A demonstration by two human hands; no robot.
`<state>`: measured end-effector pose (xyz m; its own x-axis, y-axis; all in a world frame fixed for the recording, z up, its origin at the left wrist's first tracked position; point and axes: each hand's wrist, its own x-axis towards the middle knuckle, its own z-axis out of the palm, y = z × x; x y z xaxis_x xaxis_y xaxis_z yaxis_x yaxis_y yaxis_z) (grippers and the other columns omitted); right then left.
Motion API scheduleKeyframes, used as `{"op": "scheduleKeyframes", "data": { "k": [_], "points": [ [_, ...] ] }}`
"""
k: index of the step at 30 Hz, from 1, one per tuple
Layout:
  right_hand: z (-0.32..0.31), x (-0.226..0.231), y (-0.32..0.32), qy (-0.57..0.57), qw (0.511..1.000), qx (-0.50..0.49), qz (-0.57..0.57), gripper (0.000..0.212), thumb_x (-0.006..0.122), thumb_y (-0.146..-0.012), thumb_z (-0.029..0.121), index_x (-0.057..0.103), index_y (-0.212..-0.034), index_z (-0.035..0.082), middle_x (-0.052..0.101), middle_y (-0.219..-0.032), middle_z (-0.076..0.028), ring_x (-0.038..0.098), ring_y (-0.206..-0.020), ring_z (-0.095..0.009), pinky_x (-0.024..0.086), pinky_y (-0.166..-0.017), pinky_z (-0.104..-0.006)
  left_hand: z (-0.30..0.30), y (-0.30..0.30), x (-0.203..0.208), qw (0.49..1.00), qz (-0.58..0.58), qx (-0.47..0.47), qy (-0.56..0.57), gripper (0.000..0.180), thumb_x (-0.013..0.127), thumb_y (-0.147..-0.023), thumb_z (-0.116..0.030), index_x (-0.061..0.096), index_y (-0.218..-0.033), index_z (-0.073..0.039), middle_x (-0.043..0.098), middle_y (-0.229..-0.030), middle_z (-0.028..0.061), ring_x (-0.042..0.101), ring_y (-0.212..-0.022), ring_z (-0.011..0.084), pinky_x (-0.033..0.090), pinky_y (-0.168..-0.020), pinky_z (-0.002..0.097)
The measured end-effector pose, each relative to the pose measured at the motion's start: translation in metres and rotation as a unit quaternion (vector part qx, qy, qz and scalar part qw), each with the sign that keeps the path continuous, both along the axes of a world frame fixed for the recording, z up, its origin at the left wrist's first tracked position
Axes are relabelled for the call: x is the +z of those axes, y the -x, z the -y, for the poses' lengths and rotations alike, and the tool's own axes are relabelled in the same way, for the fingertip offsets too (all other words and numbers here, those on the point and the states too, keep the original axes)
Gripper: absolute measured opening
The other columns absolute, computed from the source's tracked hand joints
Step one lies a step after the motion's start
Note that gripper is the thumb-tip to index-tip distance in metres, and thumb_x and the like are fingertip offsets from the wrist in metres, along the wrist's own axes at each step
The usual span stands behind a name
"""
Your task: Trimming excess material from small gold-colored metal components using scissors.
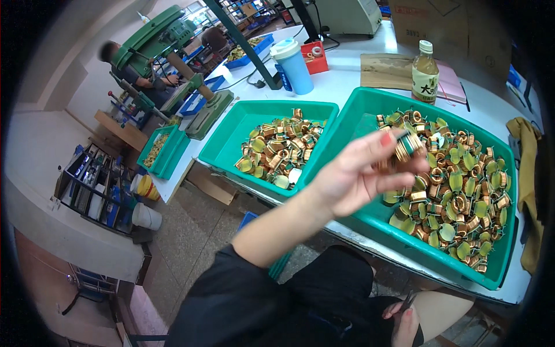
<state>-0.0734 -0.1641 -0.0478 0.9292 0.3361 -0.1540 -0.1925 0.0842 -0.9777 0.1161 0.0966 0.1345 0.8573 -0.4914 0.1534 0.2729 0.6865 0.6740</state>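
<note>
My left hand (370, 168) is raised over the near left part of a large green tray (503, 277). Between its thumb and fingers it pinches a copper-wound toroid coil (408, 146). Many similar coils (459, 202), with yellowish round bases, lie heaped in that tray. Low down, by my thigh, my right hand (403, 321) is closed around a small dark metal tool (409, 301), perhaps tweezers; its lower part is hidden by the fingers. A second green tray (225, 133) to the left holds a smaller heap of coils (280, 147).
A bottle (425, 75) and cardboard (384, 70) stand behind the large tray. Farther back are a blue cup (296, 69) and a red bin (315, 58). A green drill press (156, 43) stands left, a person (130, 75) beyond it. A brown cloth (526, 168) hangs right.
</note>
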Motion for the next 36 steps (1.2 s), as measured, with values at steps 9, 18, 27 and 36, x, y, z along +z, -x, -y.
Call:
{"op": "scheduleKeyframes", "data": {
  "k": [9, 18, 27, 36],
  "points": [
    [-0.015, 0.001, 0.008, -0.184, 0.982, -0.038, -0.014, 0.033, 0.031, -0.099, 0.028, 0.050, -0.091, 0.002, 0.051, -0.086, -0.010, 0.047, -0.078, -0.018, 0.038, -0.079, -0.0273, 0.018, 0.046, -0.024, 0.978, -0.055, -0.037, 0.199, 0.048, 0.045, -0.094, -0.016, 0.026, -0.135, 0.001, 0.034, -0.134, 0.0276, 0.054, -0.111, 0.0330, 0.059, -0.069, 0.0250],
    [-0.008, 0.006, 0.014, -0.229, 0.973, -0.037, -0.008, 0.035, 0.031, -0.100, 0.030, 0.050, -0.092, 0.002, 0.050, -0.086, -0.011, 0.047, -0.080, -0.019, 0.038, -0.079, -0.0286, 0.038, 0.060, -0.024, 0.984, -0.144, -0.068, 0.075, 0.050, 0.049, -0.091, -0.011, 0.028, -0.134, 0.000, 0.040, -0.131, 0.0261, 0.055, -0.107, 0.0380, 0.058, -0.074, 0.0339],
    [0.005, 0.083, 0.014, -0.340, 0.906, -0.124, -0.219, 0.038, 0.044, -0.092, 0.026, 0.041, -0.118, -0.002, 0.048, -0.103, -0.018, 0.048, -0.098, -0.027, 0.037, -0.096, -0.0529, 0.058, 0.078, -0.040, 0.979, -0.172, -0.110, 0.014, 0.055, 0.060, -0.081, 0.003, 0.038, -0.131, 0.001, 0.049, -0.123, 0.0242, 0.056, -0.106, 0.0356, 0.056, -0.079, 0.0360],
    [0.016, 0.129, 0.012, -0.130, 0.966, -0.166, -0.150, 0.034, 0.042, -0.092, 0.016, 0.044, -0.118, -0.006, 0.052, -0.108, -0.016, 0.049, -0.102, -0.024, 0.039, -0.091, -0.0341, 0.088, 0.090, -0.071, 0.996, -0.001, -0.078, -0.051, 0.065, 0.066, -0.048, 0.020, 0.049, -0.108, -0.001, 0.058, -0.113, 0.0239, 0.063, -0.093, 0.0389, 0.059, -0.060, 0.0341]
  ]
}}
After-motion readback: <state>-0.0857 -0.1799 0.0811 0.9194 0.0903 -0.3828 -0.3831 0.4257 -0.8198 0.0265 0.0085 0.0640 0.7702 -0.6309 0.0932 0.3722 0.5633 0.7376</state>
